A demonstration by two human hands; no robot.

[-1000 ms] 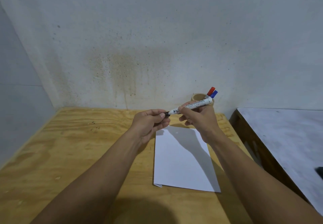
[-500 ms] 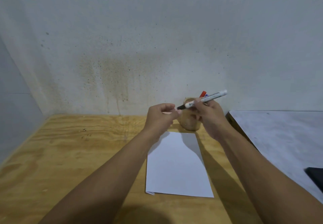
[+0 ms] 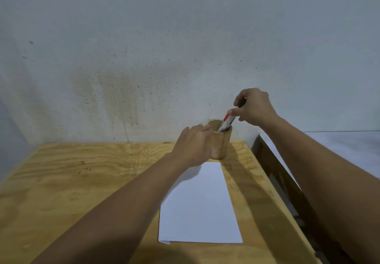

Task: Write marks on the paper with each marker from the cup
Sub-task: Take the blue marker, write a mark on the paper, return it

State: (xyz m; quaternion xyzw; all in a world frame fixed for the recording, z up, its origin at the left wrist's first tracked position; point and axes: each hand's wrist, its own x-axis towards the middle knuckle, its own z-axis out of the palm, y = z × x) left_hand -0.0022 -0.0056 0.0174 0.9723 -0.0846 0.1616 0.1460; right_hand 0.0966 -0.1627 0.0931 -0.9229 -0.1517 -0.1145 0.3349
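Note:
A round wooden cup (image 3: 221, 144) stands at the back of the plywood table, just beyond a blank white sheet of paper (image 3: 200, 206). My left hand (image 3: 193, 146) is wrapped around the cup's left side. My right hand (image 3: 254, 107) hovers above the cup's right rim, closed on the black marker (image 3: 243, 102), of which a dark sliver shows between the fingers and whose lower part reaches into the cup. A red-capped marker (image 3: 226, 117) sticks out of the cup right beside my thumb. The blue marker is hidden.
The plywood table (image 3: 82, 181) meets a stained grey wall at the back. To the right, past a gap with a dark wooden frame (image 3: 275, 173), lies a pale grey surface (image 3: 339, 146). My forearms cross over the table's front half.
My left hand let go of the marker's cap end and took hold of the cup. My right hand carried the black marker back and tipped it down into the cup.

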